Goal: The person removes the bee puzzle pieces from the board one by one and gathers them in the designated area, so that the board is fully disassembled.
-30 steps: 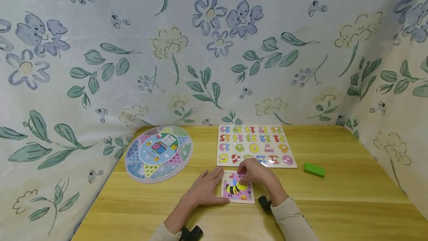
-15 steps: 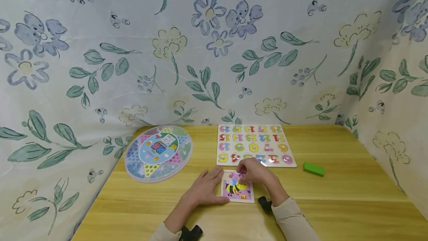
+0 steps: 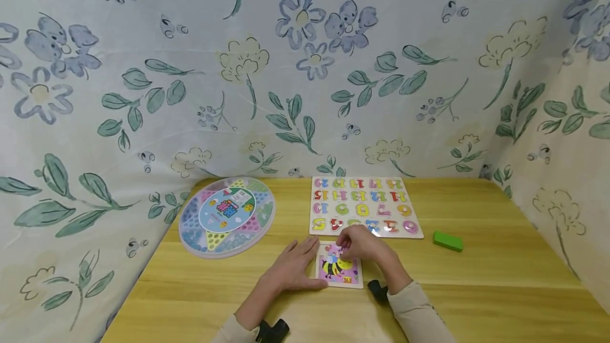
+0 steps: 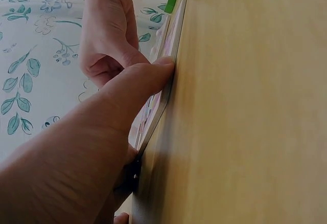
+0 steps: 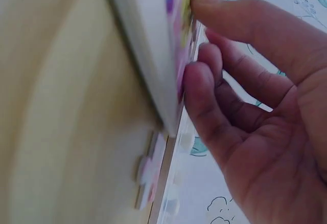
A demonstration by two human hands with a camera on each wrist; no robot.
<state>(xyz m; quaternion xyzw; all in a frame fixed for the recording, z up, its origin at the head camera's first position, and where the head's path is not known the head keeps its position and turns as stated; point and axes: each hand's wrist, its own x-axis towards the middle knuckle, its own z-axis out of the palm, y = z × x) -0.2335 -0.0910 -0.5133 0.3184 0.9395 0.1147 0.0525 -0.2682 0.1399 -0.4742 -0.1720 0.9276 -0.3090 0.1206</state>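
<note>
A small square jigsaw puzzle (image 3: 350, 285) with a bee picture lies in a pale wooden frame near the middle of the table. My left hand (image 3: 293, 269) steadies its left side, fingers straight near the far left corner and thumb on the near left corner. Over the puzzle's far right part, my right hand (image 3: 364, 245) has its fingers curled down to a pink jigsaw piece (image 3: 332, 249); its grip is partly hidden. In the right wrist view the thumb (image 5: 219, 12) touches the yellow part. A loose jigsaw piece (image 5: 147, 175) lies beyond the frame.
Behind the puzzle is a number board (image 3: 371, 205). A round Chinese checkers board (image 3: 227, 218) lies at the back left. The green block (image 3: 448, 241) sits to the right on the wooden table (image 3: 500, 300). A floral cloth (image 3: 305, 120) hangs behind.
Under my right fingers the pink piece at the puzzle's far edge has shifted slightly. My left hand stays in place on the frame.
</note>
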